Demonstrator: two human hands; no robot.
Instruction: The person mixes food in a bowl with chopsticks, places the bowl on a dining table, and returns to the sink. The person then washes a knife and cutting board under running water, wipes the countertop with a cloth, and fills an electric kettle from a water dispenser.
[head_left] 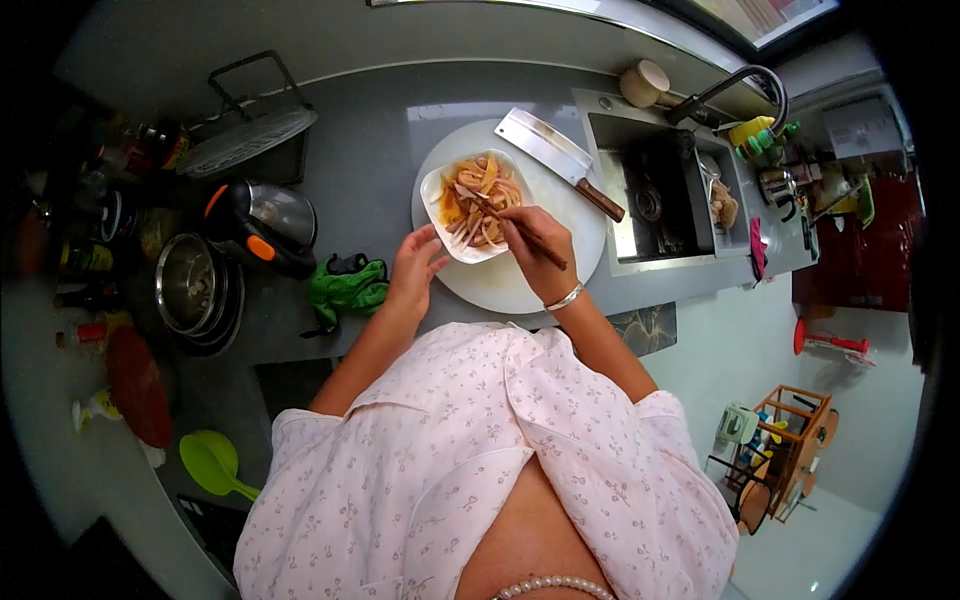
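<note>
A white square bowl holds sliced pale strips of food in brown sauce. It sits on a round white cutting board. My right hand is closed around brown chopsticks, whose tips reach into the strips. At the bowl's lower left, my left hand has its fingers apart, close to the rim; whether they touch it is hard to tell. A cleaver with a wooden handle lies across the upper right of the board, its handle pointing toward the sink.
To the right is a sink with a black faucet. Left of the board are a green cloth bag, a kettle and stacked metal bowls. A green ladle lies at lower left.
</note>
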